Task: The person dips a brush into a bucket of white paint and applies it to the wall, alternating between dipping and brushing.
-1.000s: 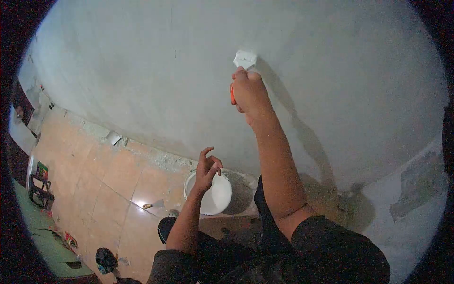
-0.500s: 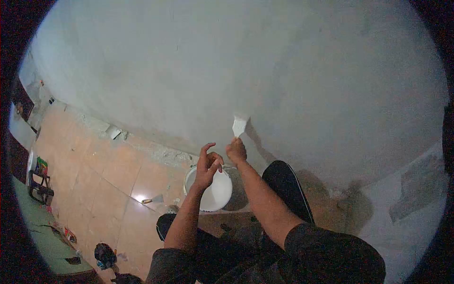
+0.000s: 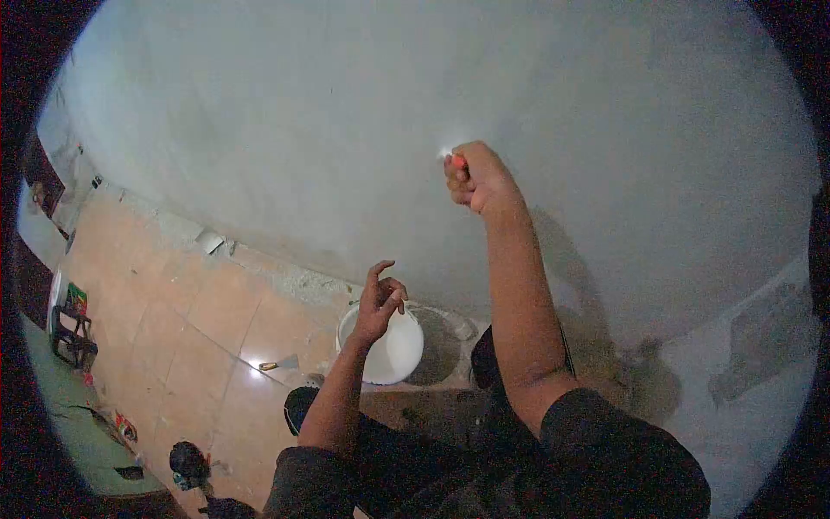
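The right hand (image 3: 480, 180) is fisted round the knife (image 3: 456, 159), orange handle inside the fingers, blade tip on the wall (image 3: 303, 130). The left hand (image 3: 380, 307) hangs empty, fingers half curled, over the bucket (image 3: 420, 342).

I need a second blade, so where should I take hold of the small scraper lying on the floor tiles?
Grip the scraper by its yellowish handle, coming down from above at the end away from the bucket. It lies flat on the tiles, so the thin blade, which points toward the bucket, probably offers little to pinch; the thicker handle should.
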Motion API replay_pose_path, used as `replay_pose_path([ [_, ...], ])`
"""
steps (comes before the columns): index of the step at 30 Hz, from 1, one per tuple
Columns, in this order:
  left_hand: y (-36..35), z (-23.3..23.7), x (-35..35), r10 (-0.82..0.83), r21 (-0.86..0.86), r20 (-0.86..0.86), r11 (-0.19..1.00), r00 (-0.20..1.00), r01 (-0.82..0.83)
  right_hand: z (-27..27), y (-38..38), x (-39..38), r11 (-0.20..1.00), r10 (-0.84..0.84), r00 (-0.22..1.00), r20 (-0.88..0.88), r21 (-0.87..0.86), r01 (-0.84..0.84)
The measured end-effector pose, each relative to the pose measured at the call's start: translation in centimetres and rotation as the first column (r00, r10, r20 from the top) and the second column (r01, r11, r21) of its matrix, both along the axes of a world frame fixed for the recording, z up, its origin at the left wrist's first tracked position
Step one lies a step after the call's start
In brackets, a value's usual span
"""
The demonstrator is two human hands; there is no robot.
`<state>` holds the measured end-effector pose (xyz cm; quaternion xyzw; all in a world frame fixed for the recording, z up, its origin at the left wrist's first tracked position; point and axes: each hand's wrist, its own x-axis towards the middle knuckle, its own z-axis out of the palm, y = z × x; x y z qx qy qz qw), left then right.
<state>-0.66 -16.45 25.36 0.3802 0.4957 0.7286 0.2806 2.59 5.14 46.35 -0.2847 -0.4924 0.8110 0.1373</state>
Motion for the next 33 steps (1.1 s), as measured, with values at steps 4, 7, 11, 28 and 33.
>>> replay_pose_path([
  [4,0.3,-0.6,0.2,-0.006,-0.009,-0.009,1.0,1.0,0.006,7.5,-5.4,2.2,0.83,-0.079,0.997,-0.018,0.553,0.076],
  [7,0.1,0.3,0.5,-0.017,-0.019,-0.018,1.0,1.0,0.016,5.1,-5.4,1.8,0.599,-0.179,0.984,0.003,0.794,0.106],
  [11,0.3,0.0,0.3,-0.01,-0.014,-0.015,1.0,1.0,0.01,-6.3,-1.8,-1.3,0.409,-0.379,0.915,0.14,0.912,0.03],
  [28,0.7,-0.9,0.3,-0.048,-0.006,-0.045,0.999,0.998,0.048,-22.7,4.2,0.1,0.989,0.0,0.98,0.199,0.143,-0.029],
  [33,0.9,-0.6,0.5,-0.065,-0.005,-0.034,0.998,0.997,0.065,-1.3,2.0,2.6,0.992,0.059,0.998,0.021,-0.113,-0.056],
])
